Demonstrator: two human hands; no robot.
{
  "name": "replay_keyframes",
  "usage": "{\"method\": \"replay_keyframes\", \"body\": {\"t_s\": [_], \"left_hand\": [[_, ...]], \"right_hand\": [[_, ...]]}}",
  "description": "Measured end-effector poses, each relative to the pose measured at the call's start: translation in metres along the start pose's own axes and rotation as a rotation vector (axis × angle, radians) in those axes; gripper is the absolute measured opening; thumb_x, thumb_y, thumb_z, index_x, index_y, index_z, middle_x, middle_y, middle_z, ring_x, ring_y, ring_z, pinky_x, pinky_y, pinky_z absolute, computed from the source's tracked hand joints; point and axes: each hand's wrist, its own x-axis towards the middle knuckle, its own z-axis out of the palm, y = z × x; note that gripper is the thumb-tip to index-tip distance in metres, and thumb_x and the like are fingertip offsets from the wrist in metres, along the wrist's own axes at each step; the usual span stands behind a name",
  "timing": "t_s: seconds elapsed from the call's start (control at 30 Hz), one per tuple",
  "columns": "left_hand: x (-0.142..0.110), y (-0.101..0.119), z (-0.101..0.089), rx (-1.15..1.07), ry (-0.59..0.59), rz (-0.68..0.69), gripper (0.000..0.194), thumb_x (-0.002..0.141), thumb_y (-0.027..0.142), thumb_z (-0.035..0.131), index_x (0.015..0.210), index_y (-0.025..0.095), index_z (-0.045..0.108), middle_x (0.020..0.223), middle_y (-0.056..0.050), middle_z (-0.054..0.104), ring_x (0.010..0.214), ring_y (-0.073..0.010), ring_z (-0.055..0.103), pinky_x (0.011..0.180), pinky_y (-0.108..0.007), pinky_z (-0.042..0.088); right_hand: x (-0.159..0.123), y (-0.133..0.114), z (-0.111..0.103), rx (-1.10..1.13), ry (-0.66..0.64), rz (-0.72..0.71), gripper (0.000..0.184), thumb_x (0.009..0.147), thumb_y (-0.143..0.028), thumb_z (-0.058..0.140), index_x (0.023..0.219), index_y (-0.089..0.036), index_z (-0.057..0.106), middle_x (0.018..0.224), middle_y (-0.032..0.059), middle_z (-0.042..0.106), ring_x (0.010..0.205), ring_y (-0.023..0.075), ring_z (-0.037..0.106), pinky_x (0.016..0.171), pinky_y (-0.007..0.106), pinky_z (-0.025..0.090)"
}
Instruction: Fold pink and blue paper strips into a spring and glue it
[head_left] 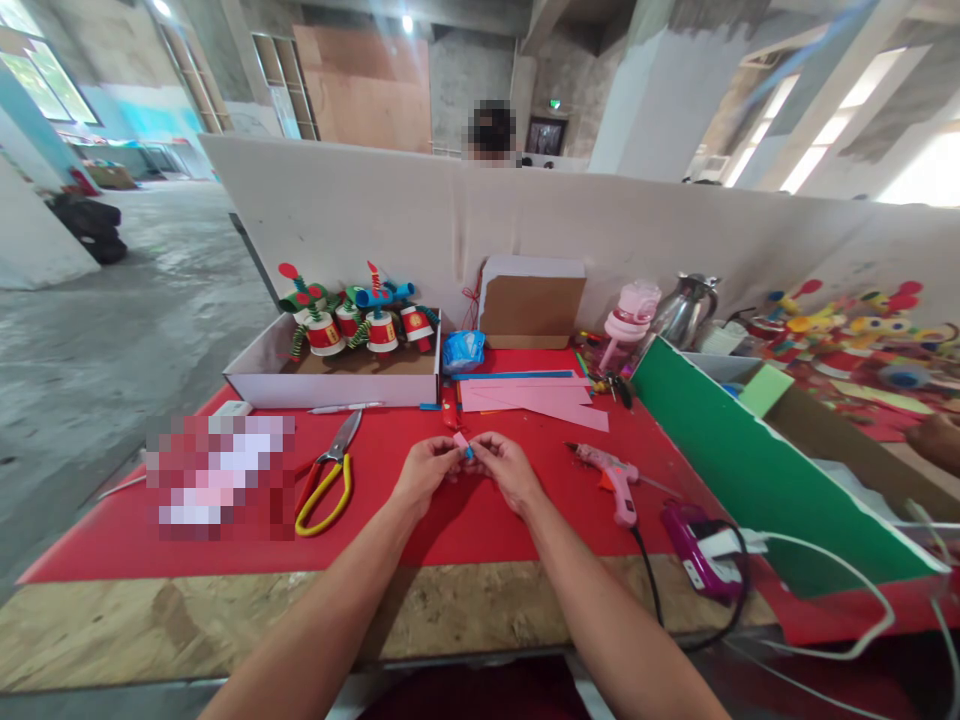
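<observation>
At the middle of the red-covered table, my left hand (426,474) and my right hand (511,472) meet, their fingertips pinching small pink and blue paper strips (461,440) between them. The pink end sticks up by the left fingers, and the blue part shows near the right thumb. How the two strips are joined is too small to make out. Left of my hands lie scissors (324,490) with red and yellow handles. A pink glue gun (616,480) rests to the right. Beyond my fingers are long pink paper strips (525,397) with a blue one along their back.
A white box (330,390) with several paper-cup figures stands at the back left. On the right, a green-sided box (780,490) borders the table, near a purple power strip (701,550) with cables. A blue packet (463,350) and pink bottle (630,320) stand behind.
</observation>
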Motion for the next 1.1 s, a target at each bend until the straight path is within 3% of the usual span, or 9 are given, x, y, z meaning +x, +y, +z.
{"method": "replay_keyframes", "body": {"t_s": [0.63, 0.77, 0.93, 1.1], "left_hand": [[0.0, -0.002, -0.002, -0.061, 0.017, -0.008, 0.033, 0.047, 0.039, 0.081, 0.063, 0.013, 0.067, 0.053, 0.0, 0.06, 0.046, -0.0076, 0.048, 0.044, -0.02, 0.037], [-0.001, 0.0, -0.002, -0.072, 0.004, -0.016, 0.038, 0.046, 0.043, 0.081, 0.065, 0.013, 0.067, 0.054, -0.001, 0.06, 0.046, -0.0077, 0.048, 0.044, -0.02, 0.037], [-0.004, 0.003, 0.002, -0.06, 0.005, -0.004, 0.045, 0.056, 0.055, 0.073, 0.065, 0.012, 0.064, 0.049, 0.001, 0.055, 0.043, -0.0077, 0.047, 0.043, -0.02, 0.037], [-0.004, 0.0, 0.004, 0.014, 0.017, 0.064, 0.037, 0.048, 0.04, 0.079, 0.067, 0.015, 0.06, 0.051, 0.003, 0.057, 0.046, -0.0084, 0.05, 0.044, -0.02, 0.038]], "right_hand": [[0.0, 0.001, 0.002, -0.028, 0.034, -0.009, 0.035, 0.056, -0.044, 0.078, 0.074, -0.019, 0.061, 0.068, -0.0015, 0.066, 0.061, 0.013, 0.062, 0.066, 0.029, 0.054], [0.001, 0.004, 0.002, -0.065, 0.05, -0.052, 0.033, 0.059, -0.044, 0.076, 0.075, -0.019, 0.061, 0.068, -0.0016, 0.065, 0.06, 0.0132, 0.062, 0.063, 0.028, 0.054], [0.001, 0.007, 0.004, -0.117, 0.088, -0.117, 0.031, 0.064, -0.043, 0.072, 0.081, -0.02, 0.061, 0.069, -0.0014, 0.065, 0.057, 0.0122, 0.061, 0.059, 0.026, 0.053], [0.002, 0.008, 0.003, -0.112, 0.079, -0.118, 0.03, 0.062, -0.04, 0.075, 0.08, -0.02, 0.062, 0.071, -0.0005, 0.067, 0.06, 0.0136, 0.063, 0.063, 0.029, 0.054]]}}
